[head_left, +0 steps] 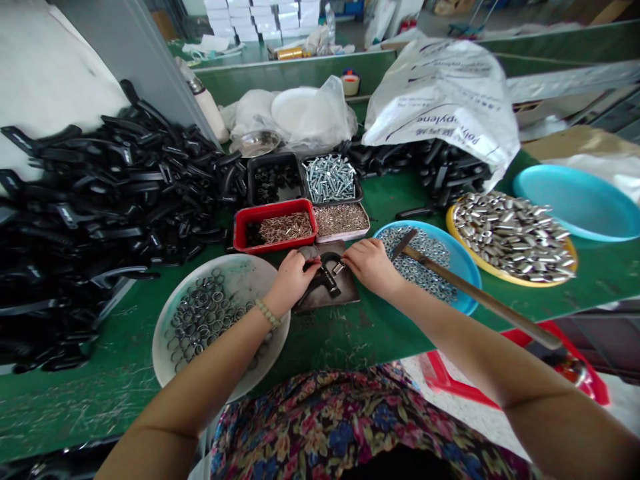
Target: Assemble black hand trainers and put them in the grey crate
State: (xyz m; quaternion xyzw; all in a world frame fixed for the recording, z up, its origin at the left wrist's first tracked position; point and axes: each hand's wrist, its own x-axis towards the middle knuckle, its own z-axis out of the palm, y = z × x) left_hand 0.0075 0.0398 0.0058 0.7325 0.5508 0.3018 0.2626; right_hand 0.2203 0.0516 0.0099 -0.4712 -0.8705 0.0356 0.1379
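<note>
1. Both hands meet at mid-table: the left hand (293,277) has its fingers curled tight over the top of a black curved plastic handle piece (324,275).
2. Over to the right hand (371,263): nearly closed, fingertips pinching what looks like a small silver bolt (339,268) at the piece's right end. It's tiny, so hard to be sure.
3. The piece lies on a dark flat metal plate (333,299) on the green table top (380,327), just in front of the trays.
4. Containers: a white round basin (250,283) by the left wrist holds grey metal rings. A red rectangular tray (275,208) has thin brassy pins, and a pale pink tray (343,237) beside it has more.
5. Behind those sit a black tray (250,180) of black parts and another black tray (335,202) of silver bolts.
6. On the right, a blue round basin (463,263) holds small silver nuts, with a wooden-handled hammer (480,295) across it. A yellow round dish (480,265) is heaped with silver sleeves.
7. A light-blue basin (575,200) is cut off by the edge, and so is the heap of black plastic handles (100,213) on the left.
</note>
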